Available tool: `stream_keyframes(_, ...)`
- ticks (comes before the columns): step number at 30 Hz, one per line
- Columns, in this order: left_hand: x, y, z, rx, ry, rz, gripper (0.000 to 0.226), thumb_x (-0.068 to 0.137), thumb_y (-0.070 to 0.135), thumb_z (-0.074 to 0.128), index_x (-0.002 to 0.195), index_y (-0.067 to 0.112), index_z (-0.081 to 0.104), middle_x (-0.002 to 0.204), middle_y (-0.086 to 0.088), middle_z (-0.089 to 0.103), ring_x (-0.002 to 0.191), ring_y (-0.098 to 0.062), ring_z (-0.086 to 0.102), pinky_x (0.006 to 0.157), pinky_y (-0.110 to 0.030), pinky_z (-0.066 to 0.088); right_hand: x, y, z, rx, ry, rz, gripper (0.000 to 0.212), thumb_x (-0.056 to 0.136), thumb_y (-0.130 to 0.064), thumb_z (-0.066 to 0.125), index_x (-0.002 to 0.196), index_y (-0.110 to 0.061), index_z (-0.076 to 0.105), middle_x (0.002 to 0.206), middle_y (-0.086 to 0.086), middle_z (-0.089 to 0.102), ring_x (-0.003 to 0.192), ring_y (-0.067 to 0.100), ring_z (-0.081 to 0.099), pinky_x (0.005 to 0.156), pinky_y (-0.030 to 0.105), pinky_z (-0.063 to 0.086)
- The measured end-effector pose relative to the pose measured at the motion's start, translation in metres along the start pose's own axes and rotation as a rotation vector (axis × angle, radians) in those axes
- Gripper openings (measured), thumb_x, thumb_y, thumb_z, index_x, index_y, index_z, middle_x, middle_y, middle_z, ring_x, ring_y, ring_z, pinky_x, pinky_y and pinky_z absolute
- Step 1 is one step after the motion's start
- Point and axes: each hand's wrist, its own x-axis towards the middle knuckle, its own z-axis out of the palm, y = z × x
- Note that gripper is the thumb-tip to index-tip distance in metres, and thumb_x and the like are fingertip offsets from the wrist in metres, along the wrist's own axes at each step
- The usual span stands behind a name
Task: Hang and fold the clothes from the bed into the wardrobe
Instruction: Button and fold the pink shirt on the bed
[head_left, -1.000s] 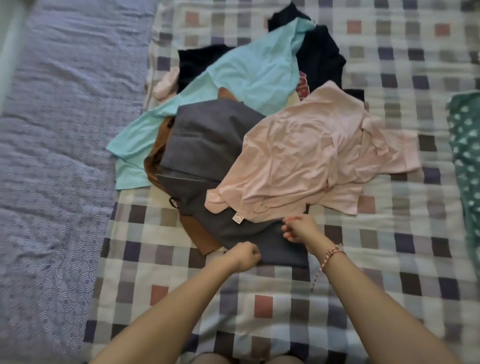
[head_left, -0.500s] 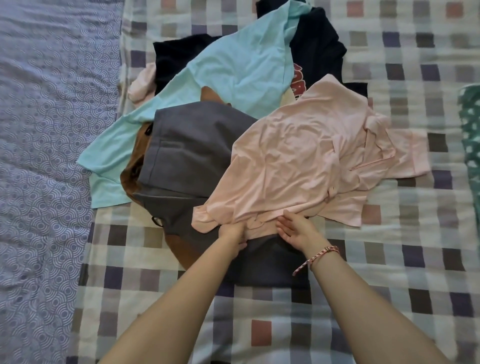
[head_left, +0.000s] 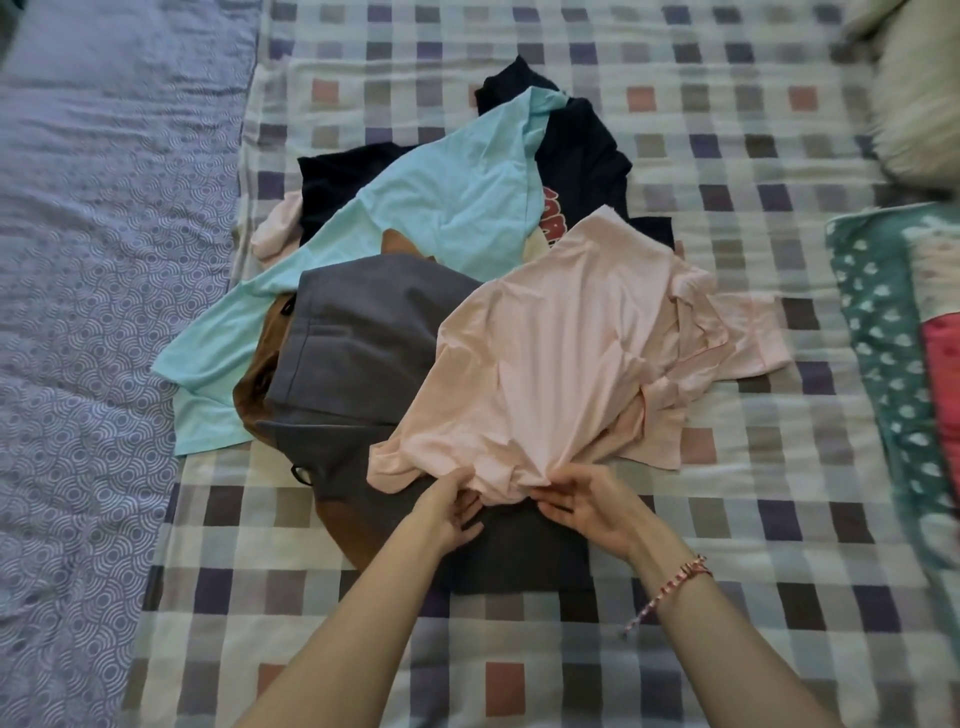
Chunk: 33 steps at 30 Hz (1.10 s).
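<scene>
Left hand joined right hand, both pinching pink shirt | checked bedspread | grey garment beneath | teal blanket right

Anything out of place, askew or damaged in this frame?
Nothing damaged. The clothes lie in a jumbled heap on the checked bedspread, as expected before sorting; the pink shirt on top is crumpled, its near hem pinched by the left hand and right hand.

Grey garment hides most of brown garment; pillow is blurred and cropped.
</scene>
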Motion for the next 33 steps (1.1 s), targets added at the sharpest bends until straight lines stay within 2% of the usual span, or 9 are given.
stream_keyframes(5,-0.053,-0.009,-0.009,-0.093,-0.164,0.298,0.036,0.084,0.005,0.041,0.117,0.019,0.038,0.107,-0.010,0.054,0.103,-0.029,0.054,0.095,-0.045,0.045,-0.025,0.011,-0.013,-0.006,0.057,-0.127,0.026,0.087,-0.003,0.049,0.112,-0.006,0.055,0.109,0.013,0.063,0.095,0.024,0.060,0.087,0.035,0.047)
stream_keyframes(10,-0.116,-0.025,-0.020,-0.043,-0.388,0.310,0.034,0.088,0.007,0.046,0.122,0.014,0.043,0.115,-0.017,0.059,0.107,-0.035,0.058,0.090,-0.048,0.050,-0.044,0.036,0.019,-0.895,0.157,-0.472,0.099,0.072,-0.017,0.077,0.147,-0.019,0.013,0.140,-0.003,0.026,0.131,0.017,0.028,0.110,0.037,0.027)
stream_keyframes(13,-0.145,-0.045,-0.014,0.012,-0.419,0.292,0.026,0.091,0.014,0.051,0.117,0.010,0.054,0.113,-0.015,0.064,0.108,-0.031,0.060,0.097,-0.046,0.047,-0.050,0.041,0.037,-0.966,0.307,-0.735,0.066,0.082,-0.008,0.065,0.140,-0.006,0.033,0.143,0.015,0.035,0.133,0.031,0.034,0.112,0.041,0.026)
stream_keyframes(16,-0.167,-0.049,-0.017,-0.140,-0.430,0.341,0.021,0.096,0.024,0.044,0.110,0.014,0.056,0.110,-0.015,0.066,0.105,-0.032,0.060,0.090,-0.046,0.049,-0.066,0.035,0.035,-0.870,0.442,-0.916,0.020,0.090,-0.011,0.054,0.107,-0.022,0.056,0.113,0.000,0.059,0.100,0.013,0.054,0.089,0.034,0.047)
stream_keyframes(19,-0.172,-0.041,-0.028,-0.275,-0.266,0.490,0.022,0.097,0.028,0.042,0.108,0.012,0.053,0.097,-0.014,0.068,0.093,-0.031,0.064,0.072,-0.044,0.053,-0.083,0.025,0.022,-0.937,0.420,-0.950,0.021,0.092,-0.008,0.050,0.097,-0.028,0.057,0.095,-0.007,0.060,0.087,0.007,0.056,0.079,0.023,0.047)
stream_keyframes(22,-0.189,-0.028,-0.033,-0.308,-0.106,0.626,0.030,0.097,0.032,0.044,0.113,0.008,0.053,0.096,-0.012,0.065,0.089,-0.027,0.062,0.074,-0.040,0.050,-0.110,0.002,0.019,-0.939,0.330,-0.949,0.018,0.095,-0.009,0.046,0.096,-0.023,0.057,0.090,-0.010,0.061,0.085,0.004,0.057,0.074,0.015,0.045)
stream_keyframes(25,-0.210,-0.019,-0.036,-0.202,0.159,0.884,0.033,0.098,0.032,0.044,0.106,0.004,0.058,0.091,-0.008,0.063,0.080,-0.021,0.057,0.069,-0.031,0.046,-0.132,-0.015,0.024,-1.045,0.262,-1.024,0.007,0.092,-0.018,0.053,0.090,-0.021,0.059,0.083,-0.009,0.063,0.078,0.004,0.058,0.068,0.020,0.046)
stream_keyframes(30,-0.234,-0.002,-0.053,0.150,0.570,1.396,0.062,0.085,0.047,0.045,0.101,-0.010,0.063,0.112,-0.025,0.045,0.110,-0.038,0.043,0.102,-0.047,0.035,-0.183,-0.044,0.042,-1.088,0.252,-1.203,0.024,0.084,-0.030,0.066,0.069,-0.013,0.059,0.062,-0.009,0.054,0.064,0.013,0.054,0.061,0.033,0.042)
stream_keyframes(33,-0.250,-0.005,-0.062,0.316,0.697,1.619,0.045,0.086,0.035,0.050,0.093,-0.007,0.064,0.120,-0.026,0.039,0.113,-0.036,0.034,0.103,-0.043,0.024,-0.201,-0.056,0.047,-1.132,0.302,-1.340,0.029,0.085,-0.030,0.066,0.071,-0.006,0.059,0.063,-0.007,0.050,0.059,0.009,0.048,0.057,0.027,0.037)
